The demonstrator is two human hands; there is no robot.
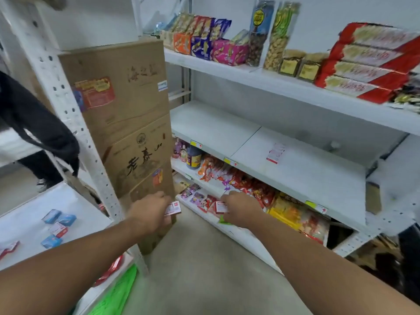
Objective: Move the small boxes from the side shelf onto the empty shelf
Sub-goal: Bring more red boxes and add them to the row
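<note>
My left hand holds a small red-and-white box in front of the tall cardboard cartons. My right hand grips another small red-and-white box, low in front of the snack shelves. The empty shelf is the white middle board on the right; one small red-and-white box lies on it. On the side shelf at the left lie several small boxes, blue ones and a red-and-white one.
Stacked cardboard cartons stand between the two shelf units. Snack packets fill the lower right shelves, and packaged goods line the top one. A person in dark clothes stands at the left behind the perforated white post.
</note>
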